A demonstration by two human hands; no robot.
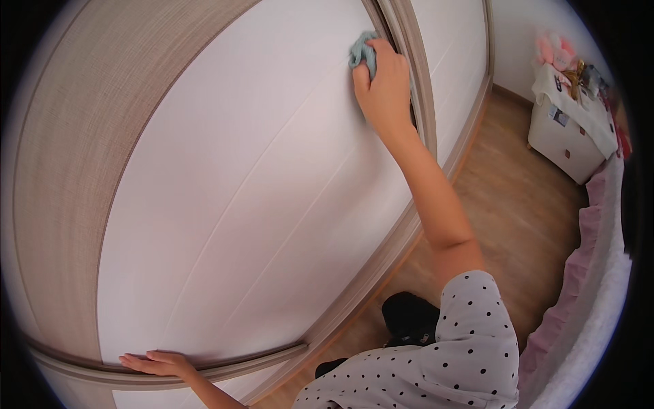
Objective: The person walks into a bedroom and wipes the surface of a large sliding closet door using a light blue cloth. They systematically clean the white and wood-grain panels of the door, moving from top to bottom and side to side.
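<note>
Up high, my right hand (386,88) presses a crumpled blue-green cloth (363,52) against the white wardrobe door panel (225,177), close to its right-hand frame (417,68). The fingers curl over the cloth, and part of it is hidden under them. At the lower left, my left hand (160,364) lies stretched out by the frame strip (238,369) along the panel's near edge. Nothing is in that hand. Thin grooves run across the panel between the two hands.
A white bedside cabinet (567,140) with a pink plush toy (555,51) and other items stands at the far right. A bed with a pink ruffled skirt (569,273) borders the wooden floor (507,218). A black object (409,315) is on the floor beside me.
</note>
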